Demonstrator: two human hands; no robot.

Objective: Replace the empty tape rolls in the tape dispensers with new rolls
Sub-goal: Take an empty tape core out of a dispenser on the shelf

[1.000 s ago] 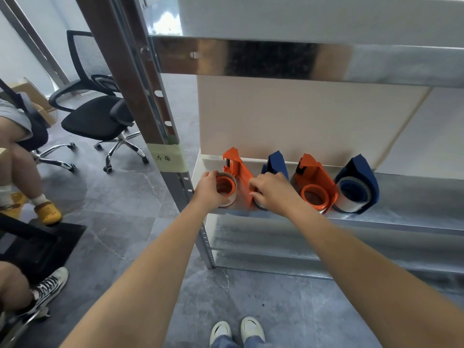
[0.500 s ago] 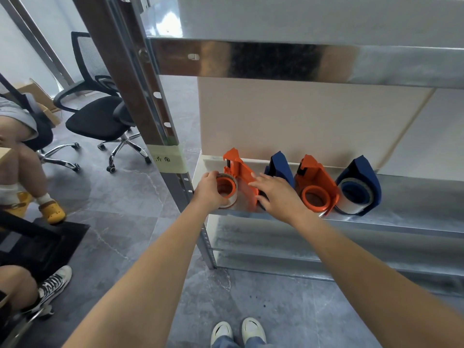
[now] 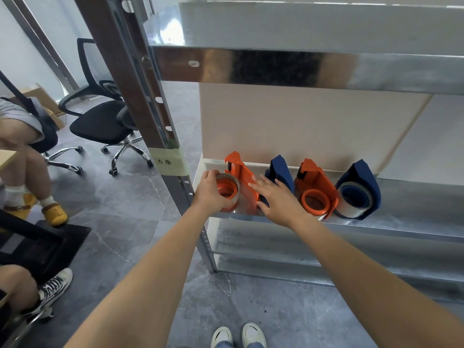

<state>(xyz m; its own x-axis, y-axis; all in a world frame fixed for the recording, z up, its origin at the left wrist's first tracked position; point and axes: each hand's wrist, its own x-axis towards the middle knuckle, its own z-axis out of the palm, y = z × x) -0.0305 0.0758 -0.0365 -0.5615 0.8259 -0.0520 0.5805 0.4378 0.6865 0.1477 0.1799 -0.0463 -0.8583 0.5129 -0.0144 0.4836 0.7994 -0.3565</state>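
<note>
Left hand (image 3: 209,194) curled round roll (image 3: 227,188) seated on leftmost orange dispenser (image 3: 242,172), at left end of shelf (image 3: 414,217). Right hand (image 3: 278,199) flat, fingers spread, gripping nothing, touching same dispenser's side plate, in front of blue dispenser (image 3: 281,169).

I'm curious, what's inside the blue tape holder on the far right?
The dark blue plastic tape dispenser holds a thick whitish tape roll round a blue hub. The roll's back is covered by the shell.
</note>
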